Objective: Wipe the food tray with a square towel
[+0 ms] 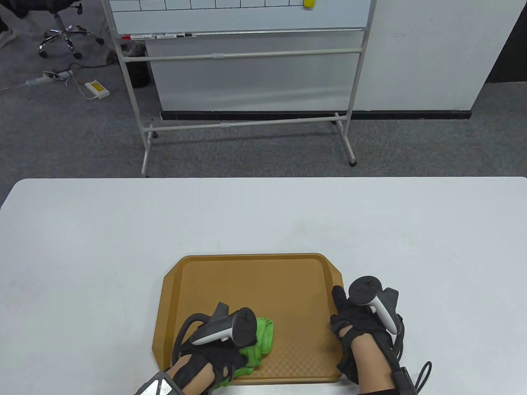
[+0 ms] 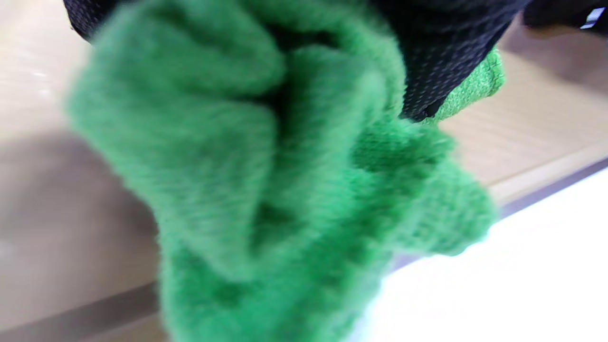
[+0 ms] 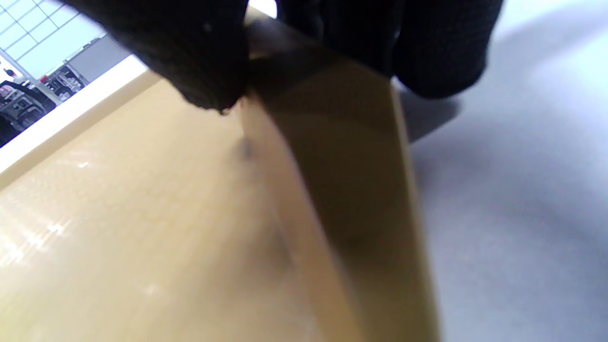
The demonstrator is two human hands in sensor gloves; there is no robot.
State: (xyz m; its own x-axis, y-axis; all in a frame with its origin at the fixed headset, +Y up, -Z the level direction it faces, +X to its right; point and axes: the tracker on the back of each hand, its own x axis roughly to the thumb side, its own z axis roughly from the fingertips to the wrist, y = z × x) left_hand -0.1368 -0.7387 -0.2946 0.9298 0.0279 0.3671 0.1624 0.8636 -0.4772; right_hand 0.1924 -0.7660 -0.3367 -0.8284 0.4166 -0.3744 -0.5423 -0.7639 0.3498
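Table view: the tray (image 1: pixel 251 267) lies on the table (image 1: pixel 82 230) near its front edge. The left hand (image 1: pixel 214 349) rests on the bunched green towel (image 1: pixel 263 337) in the tray's near-left part; the tracker hides the fingers, and the towel's near end is cut off under the wrist. The right hand (image 1: pixel 354 321) sits at the tray's right rim, its fingers partly hidden by its tracker.

Left wrist view: the towel (image 2: pixel 266 190) fills the blurred frame, crumpled, with a gloved finger (image 2: pixel 437 71) closed over its top. The tray (image 2: pixel 532 128) shows behind.

Right wrist view: blurred; gloved fingers (image 3: pixel 199 61) pinch the tray rim (image 3: pixel 342 156), thumb inside, the others outside.
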